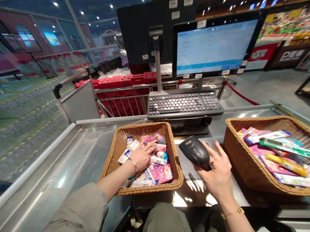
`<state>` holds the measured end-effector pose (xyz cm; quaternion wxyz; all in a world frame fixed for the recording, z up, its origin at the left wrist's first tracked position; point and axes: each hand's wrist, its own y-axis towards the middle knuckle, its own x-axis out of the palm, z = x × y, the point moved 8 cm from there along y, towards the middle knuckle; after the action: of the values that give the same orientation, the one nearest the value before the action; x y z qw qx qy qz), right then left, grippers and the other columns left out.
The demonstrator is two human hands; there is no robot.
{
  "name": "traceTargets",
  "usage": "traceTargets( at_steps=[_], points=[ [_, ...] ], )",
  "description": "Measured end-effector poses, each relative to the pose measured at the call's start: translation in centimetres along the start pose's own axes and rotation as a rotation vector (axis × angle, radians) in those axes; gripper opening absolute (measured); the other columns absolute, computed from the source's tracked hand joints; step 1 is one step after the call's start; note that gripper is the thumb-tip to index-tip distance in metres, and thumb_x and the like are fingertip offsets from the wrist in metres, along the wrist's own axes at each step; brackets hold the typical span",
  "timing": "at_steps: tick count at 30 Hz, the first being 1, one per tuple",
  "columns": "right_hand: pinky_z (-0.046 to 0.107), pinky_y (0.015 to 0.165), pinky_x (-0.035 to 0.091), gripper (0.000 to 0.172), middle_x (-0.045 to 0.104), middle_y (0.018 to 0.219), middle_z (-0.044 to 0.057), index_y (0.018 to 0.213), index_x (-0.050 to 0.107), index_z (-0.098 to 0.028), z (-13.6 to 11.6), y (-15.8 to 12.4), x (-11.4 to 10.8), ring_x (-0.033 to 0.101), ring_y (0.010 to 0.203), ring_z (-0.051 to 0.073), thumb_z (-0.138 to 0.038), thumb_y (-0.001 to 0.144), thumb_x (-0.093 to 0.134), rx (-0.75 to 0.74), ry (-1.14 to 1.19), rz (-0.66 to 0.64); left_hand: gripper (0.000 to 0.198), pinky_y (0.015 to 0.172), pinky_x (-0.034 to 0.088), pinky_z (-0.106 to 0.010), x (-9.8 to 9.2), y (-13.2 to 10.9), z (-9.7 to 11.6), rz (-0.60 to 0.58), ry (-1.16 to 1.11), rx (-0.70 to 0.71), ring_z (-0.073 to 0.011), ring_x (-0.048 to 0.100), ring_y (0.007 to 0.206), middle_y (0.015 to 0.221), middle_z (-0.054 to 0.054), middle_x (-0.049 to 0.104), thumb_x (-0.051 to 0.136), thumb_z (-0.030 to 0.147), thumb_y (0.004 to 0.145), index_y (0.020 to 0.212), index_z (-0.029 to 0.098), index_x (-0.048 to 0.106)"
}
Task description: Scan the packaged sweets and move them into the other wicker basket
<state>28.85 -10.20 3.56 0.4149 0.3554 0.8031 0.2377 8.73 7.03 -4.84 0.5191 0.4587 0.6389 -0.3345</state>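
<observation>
My left hand [142, 156] lies with its fingers spread on small colourful packets in a woven wicker basket [112, 166], and it grips none that I can see. My right hand [216, 166] is shut around a black handheld barcode scanner [194, 151], held above the steel counter between both baskets. A second wicker basket [239, 145] stands to the right, holding toothpaste boxes and other long packets [286, 155]. Neither of these items is touching my right hand.
A checkout keyboard [183, 104] sits behind the baskets, below a lit monitor [216, 44] and a dark rear screen [155, 29]. The stainless counter [36, 179] runs along the left, beside stacked bottled water [12, 132]. Metal railing and red crates stand behind.
</observation>
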Motion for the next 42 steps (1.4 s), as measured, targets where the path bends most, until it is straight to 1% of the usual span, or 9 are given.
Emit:
traceTargets(
  at_steps=[6, 11, 15, 18, 21, 26, 29, 38, 42],
  points=[
    [0.062, 0.107, 0.034, 0.013, 0.067, 0.125, 0.008, 0.080, 0.067, -0.020, 0.3, -0.1, -0.2, 0.041, 0.138, 0.035, -0.033, 0.078, 0.067, 0.000, -0.007, 0.013, 0.021, 0.119, 0.000, -0.061, 0.5, 0.4, 0.4, -0.015, 0.048, 0.004, -0.0279, 0.028, 0.147, 0.145, -0.012, 0.052, 0.058, 0.020, 0.081, 0.094, 0.017, 0.074],
    [0.062, 0.107, 0.034, 0.013, 0.067, 0.125, 0.009, 0.082, 0.067, -0.021, 0.6, -0.2, -0.5, 0.041, 0.138, 0.035, -0.032, 0.077, 0.068, -0.019, -0.001, 0.019, 0.024, 0.120, -0.002, -0.060, 0.6, 0.3, 0.4, 0.008, 0.104, 0.027, -0.0298, 0.029, 0.146, 0.144, -0.015, 0.053, 0.058, 0.023, 0.082, 0.098, 0.012, 0.072],
    [0.063, 0.107, 0.034, 0.012, 0.066, 0.126, 0.009, 0.081, 0.067, -0.021, 0.7, -0.2, -0.8, 0.041, 0.138, 0.035, -0.032, 0.078, 0.068, -0.020, 0.007, 0.029, 0.019, 0.120, -0.004, -0.062, 0.8, 0.2, 0.2, 0.037, 0.130, 0.005, -0.0292, 0.029, 0.147, 0.146, -0.015, 0.051, 0.054, 0.023, 0.085, 0.092, 0.014, 0.070],
    [0.063, 0.107, 0.034, 0.012, 0.066, 0.126, 0.009, 0.081, 0.066, -0.021, 0.7, -0.1, -1.0, 0.041, 0.138, 0.035, -0.032, 0.079, 0.067, -0.016, 0.010, 0.029, 0.021, 0.119, -0.005, -0.063, 1.1, 0.2, 0.0, 0.057, 0.148, -0.013, -0.0276, 0.028, 0.147, 0.147, -0.014, 0.050, 0.049, 0.022, 0.089, 0.092, 0.015, 0.069],
    [0.063, 0.106, 0.035, 0.013, 0.066, 0.126, 0.010, 0.084, 0.067, -0.021, 0.7, -0.2, -1.1, 0.041, 0.137, 0.035, -0.033, 0.079, 0.067, -0.014, 0.003, 0.034, 0.023, 0.120, -0.002, -0.064, 1.0, 0.2, 0.1, 0.074, 0.153, -0.008, -0.0269, 0.031, 0.146, 0.146, -0.013, 0.051, 0.046, 0.019, 0.092, 0.093, 0.015, 0.069],
    [0.063, 0.106, 0.035, 0.014, 0.066, 0.127, 0.009, 0.086, 0.067, -0.021, 0.9, -0.3, -1.2, 0.041, 0.137, 0.035, -0.033, 0.078, 0.067, -0.008, -0.001, 0.032, 0.026, 0.119, 0.000, -0.065, 0.7, 0.2, 0.2, 0.052, 0.166, -0.003, -0.0252, 0.031, 0.146, 0.147, -0.008, 0.051, 0.044, 0.016, 0.095, 0.089, 0.018, 0.069],
    [0.063, 0.106, 0.035, 0.016, 0.066, 0.127, 0.009, 0.088, 0.067, -0.020, 1.1, -0.4, -1.3, 0.042, 0.137, 0.035, -0.032, 0.078, 0.067, -0.005, -0.006, 0.032, 0.028, 0.119, -0.001, -0.066, 0.8, 0.3, 0.2, 0.033, 0.156, -0.004, -0.0255, 0.032, 0.146, 0.147, -0.008, 0.051, 0.043, 0.014, 0.095, 0.089, 0.018, 0.070],
    [0.062, 0.105, 0.037, 0.014, 0.067, 0.126, 0.009, 0.087, 0.068, -0.020, 1.2, -0.3, -1.5, 0.043, 0.136, 0.035, -0.031, 0.077, 0.067, -0.005, -0.007, 0.043, 0.030, 0.116, -0.005, -0.069, 0.7, 0.1, -0.1, 0.083, 0.113, -0.019, -0.0268, 0.033, 0.145, 0.145, -0.014, 0.052, 0.038, 0.014, 0.098, 0.092, 0.014, 0.068],
    [0.062, 0.106, 0.037, 0.012, 0.067, 0.125, 0.010, 0.081, 0.067, -0.020, 1.2, -0.3, -1.6, 0.042, 0.136, 0.035, -0.031, 0.078, 0.066, -0.009, 0.006, 0.048, 0.031, 0.116, -0.008, -0.068, 0.4, 0.2, -0.4, 0.071, 0.125, -0.054, -0.0258, 0.032, 0.146, 0.148, -0.015, 0.049, 0.036, 0.014, 0.098, 0.095, 0.014, 0.067]
  ],
)
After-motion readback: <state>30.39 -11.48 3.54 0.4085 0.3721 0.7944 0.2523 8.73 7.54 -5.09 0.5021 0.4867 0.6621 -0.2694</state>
